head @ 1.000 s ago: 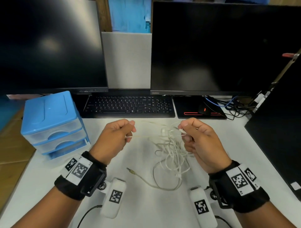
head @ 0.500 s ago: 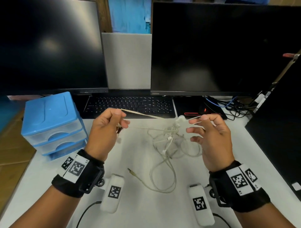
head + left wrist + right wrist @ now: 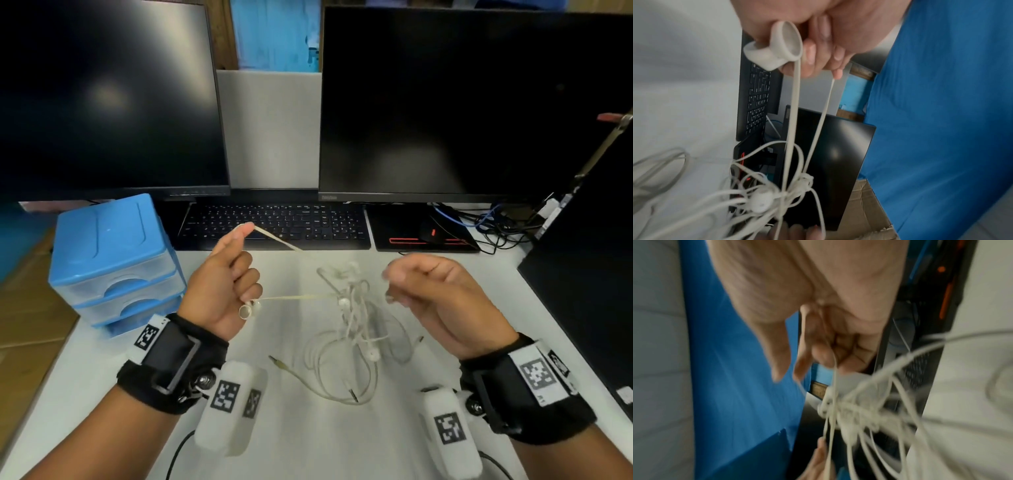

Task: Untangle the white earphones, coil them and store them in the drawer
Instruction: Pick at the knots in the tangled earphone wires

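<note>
White earphones (image 3: 352, 308) are held as a knotted bundle above the middle of the desk (image 3: 102, 394), with loose loops and a jack plug trailing onto its surface towards the near edge. Two strands are drawn taut from the knot to the left hand (image 3: 224, 284), whose curled fingers are clamped on the cable, an earbud (image 3: 774, 48) hanging at its heel. The right hand (image 3: 442, 301) is raised just beside the bundle with fingers curled; a strand appears to run through them in the right wrist view, but blur prevents any firm reading of the grip. The untangling step is judged to be in hand, with coiling and storing not yet begun. Next, the knot would need to be loosened and one strand fed back through it. The blue drawer unit (image 3: 109, 260) stands shut at the left edge. Which cable belongs to which earbud cannot be made out.
</note>
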{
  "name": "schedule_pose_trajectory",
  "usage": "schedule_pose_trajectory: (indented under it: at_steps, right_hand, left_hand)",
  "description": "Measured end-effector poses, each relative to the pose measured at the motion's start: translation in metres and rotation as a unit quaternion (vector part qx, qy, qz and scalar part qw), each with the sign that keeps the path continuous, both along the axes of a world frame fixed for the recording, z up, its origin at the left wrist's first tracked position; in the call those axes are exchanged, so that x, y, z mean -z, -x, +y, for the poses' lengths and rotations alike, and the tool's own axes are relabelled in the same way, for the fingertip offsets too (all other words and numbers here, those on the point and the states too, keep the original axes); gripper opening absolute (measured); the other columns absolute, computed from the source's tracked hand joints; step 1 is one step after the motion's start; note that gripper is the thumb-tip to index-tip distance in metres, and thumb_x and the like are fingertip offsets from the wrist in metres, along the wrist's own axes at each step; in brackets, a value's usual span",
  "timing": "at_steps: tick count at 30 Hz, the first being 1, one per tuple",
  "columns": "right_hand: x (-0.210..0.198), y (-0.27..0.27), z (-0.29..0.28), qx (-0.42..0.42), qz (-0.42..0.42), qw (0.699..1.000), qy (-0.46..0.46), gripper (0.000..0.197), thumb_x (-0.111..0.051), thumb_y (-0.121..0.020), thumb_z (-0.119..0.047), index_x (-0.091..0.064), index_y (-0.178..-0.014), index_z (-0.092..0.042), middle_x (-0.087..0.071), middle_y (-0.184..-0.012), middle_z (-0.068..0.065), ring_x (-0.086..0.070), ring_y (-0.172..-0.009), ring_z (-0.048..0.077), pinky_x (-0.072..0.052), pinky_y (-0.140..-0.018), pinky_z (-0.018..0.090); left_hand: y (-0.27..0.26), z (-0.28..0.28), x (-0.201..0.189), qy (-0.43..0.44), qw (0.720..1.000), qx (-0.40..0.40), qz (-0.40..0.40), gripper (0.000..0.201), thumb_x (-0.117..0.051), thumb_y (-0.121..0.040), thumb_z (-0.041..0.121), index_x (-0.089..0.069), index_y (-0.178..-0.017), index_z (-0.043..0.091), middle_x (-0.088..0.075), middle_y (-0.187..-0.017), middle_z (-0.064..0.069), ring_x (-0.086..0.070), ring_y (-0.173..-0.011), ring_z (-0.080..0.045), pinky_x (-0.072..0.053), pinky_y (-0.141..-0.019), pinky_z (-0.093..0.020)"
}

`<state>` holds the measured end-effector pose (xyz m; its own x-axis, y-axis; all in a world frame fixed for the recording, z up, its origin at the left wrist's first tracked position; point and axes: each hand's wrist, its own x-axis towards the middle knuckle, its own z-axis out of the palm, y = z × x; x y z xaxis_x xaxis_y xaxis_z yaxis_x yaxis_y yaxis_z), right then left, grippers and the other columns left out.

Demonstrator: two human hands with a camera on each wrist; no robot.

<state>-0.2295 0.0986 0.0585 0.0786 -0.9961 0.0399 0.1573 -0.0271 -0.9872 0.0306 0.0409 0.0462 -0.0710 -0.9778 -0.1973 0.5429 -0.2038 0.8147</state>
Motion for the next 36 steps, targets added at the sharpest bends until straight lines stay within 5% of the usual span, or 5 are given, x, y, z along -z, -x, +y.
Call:
schedule_pose_trajectory:
  at_steps: [5, 15, 25, 32, 36]
  right_hand:
    - [-0.006, -0.011, 0.007, 0.007, 0.272, 0.962, 0.009, 0.011, -0.071, -0.088, -0.016, -0.079, -0.086, -0.009, -0.074, -0.069, -0.006, -0.066, -0.062, 0.0, -0.053, -0.068, 0.016]
    - [-0.009, 0.006, -0.007, 0.129, -0.254, 0.958, -0.031, 0.012, -0.052, -0.095, -0.026, -0.062, -0.093, -0.018, -0.061, -0.077, -0.006, -0.053, -0.066, 0.009, -0.046, -0.069, 0.022]
    - [-0.007, -0.007, 0.0, 0.036, -0.124, 0.992, 0.009, 0.015, -0.053, -0.087, -0.022, -0.067, -0.084, -0.019, -0.072, -0.089, 0.004, -0.044, -0.056, 0.011, -0.04, -0.062, 0.022]
    - [-0.013, -0.023, 0.017, -0.094, 0.027, 0.992, 0.077, 0.018, -0.06, -0.093, -0.026, -0.069, -0.089, -0.011, -0.073, -0.094, 0.015, -0.037, -0.05, 0.014, -0.036, -0.054, 0.021]
    - [-0.016, -0.024, 0.018, -0.058, 0.014, 0.996, 0.066, 0.015, -0.06, -0.093, -0.025, -0.069, -0.088, -0.014, -0.073, -0.086, 0.012, -0.031, -0.046, 0.011, -0.032, -0.057, 0.026]
  left_hand:
    - [0.006, 0.003, 0.003, 0.033, 0.998, -0.009, -0.044, 0.023, -0.046, -0.102, 0.031, -0.062, -0.117, 0.029, -0.02, -0.052, 0.007, -0.016, -0.039, -0.005, -0.017, -0.037, -0.019]
    - [0.003, -0.001, 0.015, -0.007, 0.998, -0.026, -0.056, 0.026, -0.048, -0.101, 0.032, -0.061, -0.124, 0.03, -0.023, -0.054, 0.007, -0.019, -0.041, -0.005, -0.022, -0.035, -0.017]
    - [0.004, 0.005, -0.002, 0.055, 0.992, 0.039, -0.104, 0.018, -0.063, -0.085, 0.017, -0.054, -0.071, 0.023, -0.048, -0.069, 0.007, -0.025, -0.041, -0.006, -0.024, -0.041, -0.018]
    - [0.042, 0.035, 0.015, 0.199, 0.919, 0.191, -0.283, 0.06, -0.087, -0.069, 0.025, -0.059, -0.122, 0.023, -0.071, -0.111, 0.003, -0.067, -0.101, -0.005, -0.055, -0.075, -0.023]
    - [0.043, 0.042, 0.016, 0.237, 0.901, 0.2, -0.304, 0.023, -0.078, -0.075, 0.022, -0.073, -0.088, 0.004, -0.075, -0.09, -0.005, -0.07, -0.087, -0.018, -0.056, -0.082, -0.03]
